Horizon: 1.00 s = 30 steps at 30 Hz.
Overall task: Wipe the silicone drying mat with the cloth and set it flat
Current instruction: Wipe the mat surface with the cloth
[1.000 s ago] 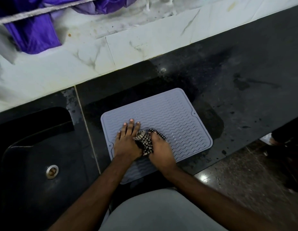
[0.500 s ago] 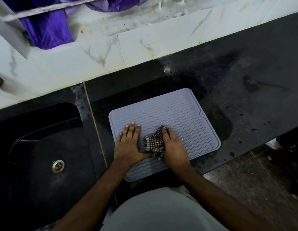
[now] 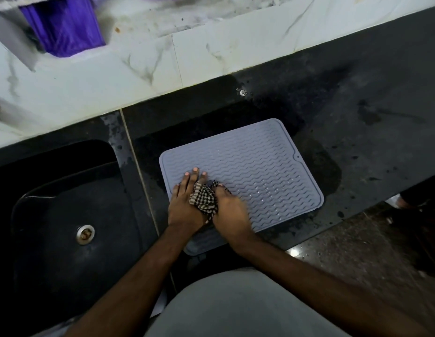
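Note:
A grey silicone drying mat (image 3: 255, 166) with a wavy ribbed surface lies flat on the black counter (image 3: 357, 117), its near left corner hanging over the counter's front edge. My left hand (image 3: 184, 203) presses flat on the mat's left part with straight fingers. Beside it, my right hand (image 3: 229, 212) grips a bunched black-and-white checked cloth (image 3: 203, 197) and holds it down on the mat. The cloth sits between the two hands and partly over my left hand. Water drops glisten on the mat's right half.
A black sink (image 3: 65, 215) with a metal drain (image 3: 85, 234) lies to the left of the mat. White marble tiles (image 3: 138, 64) back the counter, with purple fabric (image 3: 63, 25) hanging above. Wet patches surround the mat. Floor shows at the lower right.
My right hand with the cloth has slid left across the mat, back against my left hand. The left hand stays pressed in place. The camera view has shifted slightly.

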{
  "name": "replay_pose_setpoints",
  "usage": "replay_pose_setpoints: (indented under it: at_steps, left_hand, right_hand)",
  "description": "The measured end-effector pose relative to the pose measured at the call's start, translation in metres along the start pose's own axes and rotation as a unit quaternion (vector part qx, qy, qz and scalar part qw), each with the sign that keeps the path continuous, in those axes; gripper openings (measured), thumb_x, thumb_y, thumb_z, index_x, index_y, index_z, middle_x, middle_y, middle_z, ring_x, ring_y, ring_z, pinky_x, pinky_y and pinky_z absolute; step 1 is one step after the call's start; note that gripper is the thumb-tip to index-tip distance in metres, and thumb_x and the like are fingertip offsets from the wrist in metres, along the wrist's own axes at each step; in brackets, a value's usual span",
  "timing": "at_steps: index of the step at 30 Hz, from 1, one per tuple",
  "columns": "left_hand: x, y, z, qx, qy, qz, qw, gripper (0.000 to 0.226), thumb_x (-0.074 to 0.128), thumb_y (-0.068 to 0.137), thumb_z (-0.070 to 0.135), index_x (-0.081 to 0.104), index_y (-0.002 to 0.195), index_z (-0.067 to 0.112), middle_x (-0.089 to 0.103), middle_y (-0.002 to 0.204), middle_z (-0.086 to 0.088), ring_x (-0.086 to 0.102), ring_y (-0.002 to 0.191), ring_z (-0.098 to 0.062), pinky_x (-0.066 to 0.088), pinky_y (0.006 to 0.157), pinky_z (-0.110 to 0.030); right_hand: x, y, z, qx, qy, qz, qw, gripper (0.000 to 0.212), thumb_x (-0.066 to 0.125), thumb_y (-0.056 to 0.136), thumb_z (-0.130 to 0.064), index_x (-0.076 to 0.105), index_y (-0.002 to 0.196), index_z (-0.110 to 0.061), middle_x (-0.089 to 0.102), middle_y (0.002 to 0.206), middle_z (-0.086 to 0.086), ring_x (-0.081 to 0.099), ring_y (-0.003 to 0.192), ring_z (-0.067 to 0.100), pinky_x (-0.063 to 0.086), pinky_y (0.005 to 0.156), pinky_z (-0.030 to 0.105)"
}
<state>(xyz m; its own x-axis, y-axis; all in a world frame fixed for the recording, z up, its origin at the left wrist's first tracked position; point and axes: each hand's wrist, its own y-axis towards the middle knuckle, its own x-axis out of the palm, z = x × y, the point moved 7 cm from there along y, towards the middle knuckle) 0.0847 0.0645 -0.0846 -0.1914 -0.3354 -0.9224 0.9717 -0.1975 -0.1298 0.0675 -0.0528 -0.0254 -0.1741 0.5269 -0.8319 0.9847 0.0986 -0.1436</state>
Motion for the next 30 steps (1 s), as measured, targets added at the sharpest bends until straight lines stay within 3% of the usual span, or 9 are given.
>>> replay_pose_setpoints:
  at_steps: [3,8,12,15,18,22,30]
  left_hand:
    - [-0.006,-0.001,-0.002,0.022,0.007,-0.033,0.999,0.11,0.038,0.073,0.078,0.009,0.162,0.02,0.003,0.169,-0.002,0.004,0.156,-0.023,0.013,0.125,-0.048]
    - [-0.023,-0.027,-0.045,-0.03,0.036,-0.061,0.997,0.141,0.045,0.054,0.104,0.003,0.162,0.024,-0.003,0.169,0.006,-0.004,0.155,-0.015,0.004,0.125,-0.044]
    - [-0.02,-0.031,-0.051,-0.041,0.05,-0.057,0.996,0.138,0.04,0.054,0.103,0.001,0.162,0.027,-0.006,0.168,0.009,-0.007,0.155,-0.014,-0.002,0.125,-0.045]
    - [-0.022,-0.03,-0.052,-0.024,0.052,-0.041,0.998,0.119,0.041,0.064,0.085,0.006,0.162,0.027,-0.001,0.169,0.007,-0.003,0.155,-0.016,0.003,0.125,-0.049]
    - [-0.022,-0.033,-0.053,-0.021,0.051,-0.031,0.998,0.107,0.04,0.071,0.074,0.007,0.162,0.027,0.001,0.169,0.007,-0.003,0.155,-0.016,-0.002,0.124,-0.046]
    - [-0.023,-0.032,-0.053,-0.019,0.054,-0.03,0.998,0.106,0.04,0.074,0.076,0.006,0.162,0.027,-0.001,0.169,0.007,-0.005,0.155,-0.015,-0.009,0.122,-0.04]
    - [-0.044,-0.038,-0.069,0.005,0.078,-0.051,0.996,0.113,0.045,0.066,0.083,0.016,0.161,0.03,0.009,0.169,0.005,0.01,0.155,-0.019,0.012,0.124,-0.048]
  right_hand:
    - [-0.002,0.002,0.012,0.012,0.026,-0.006,1.0,0.042,0.059,0.076,-0.002,0.056,0.118,-0.01,0.071,0.102,0.015,0.068,0.09,0.033,0.056,0.079,0.042]
    - [0.0,0.001,0.016,0.006,0.019,-0.013,1.0,0.044,0.063,0.079,-0.009,0.054,0.122,-0.012,0.07,0.102,0.014,0.068,0.09,0.032,0.054,0.079,0.043]
    - [0.007,0.001,0.003,0.015,0.012,-0.005,1.0,0.05,0.062,0.079,-0.003,0.055,0.127,-0.01,0.07,0.11,0.016,0.068,0.096,0.033,0.051,0.084,0.039]
    - [0.028,-0.006,-0.027,-0.034,0.025,-0.02,0.999,0.05,0.06,0.08,0.001,0.055,0.129,-0.005,0.065,0.122,0.017,0.066,0.105,0.033,0.052,0.089,0.039]
    - [0.044,-0.007,-0.037,-0.059,0.008,-0.04,0.997,0.052,0.062,0.079,0.001,0.054,0.131,-0.004,0.064,0.126,0.016,0.067,0.104,0.033,0.054,0.086,0.041]
    - [0.039,-0.007,-0.037,-0.075,0.018,-0.045,0.996,0.056,0.063,0.078,0.0,0.053,0.132,-0.007,0.062,0.13,0.012,0.064,0.109,0.031,0.05,0.092,0.039]
    - [0.042,-0.008,-0.039,-0.128,0.022,-0.081,0.988,0.046,0.065,0.082,-0.005,0.057,0.128,-0.006,0.063,0.128,0.013,0.062,0.115,0.028,0.045,0.101,0.032]
